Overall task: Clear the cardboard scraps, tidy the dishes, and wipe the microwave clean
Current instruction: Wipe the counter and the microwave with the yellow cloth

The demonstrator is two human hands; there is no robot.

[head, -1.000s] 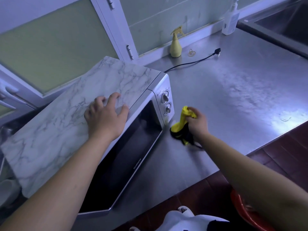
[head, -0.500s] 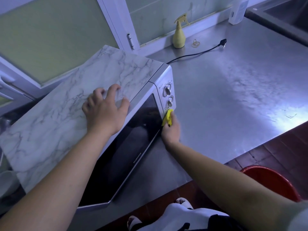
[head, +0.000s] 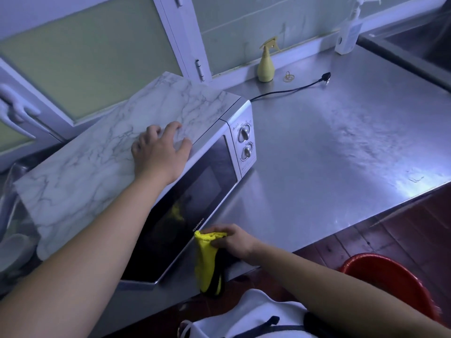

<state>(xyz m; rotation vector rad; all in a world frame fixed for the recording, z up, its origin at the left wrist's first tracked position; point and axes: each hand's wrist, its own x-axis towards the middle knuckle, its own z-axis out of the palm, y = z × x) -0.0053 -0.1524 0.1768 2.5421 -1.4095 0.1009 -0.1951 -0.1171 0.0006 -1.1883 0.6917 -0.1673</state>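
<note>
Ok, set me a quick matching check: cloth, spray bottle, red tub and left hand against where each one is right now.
Things:
1 cloth
2 spray bottle
3 red tub
4 left hand

Places:
A on the floor, to the person's right
B resting on top of the microwave
C upright on the counter by the back wall
D gripped by the right hand at the lower edge of the door

Pairs: 1-D, 2-C, 3-A, 4-B
</note>
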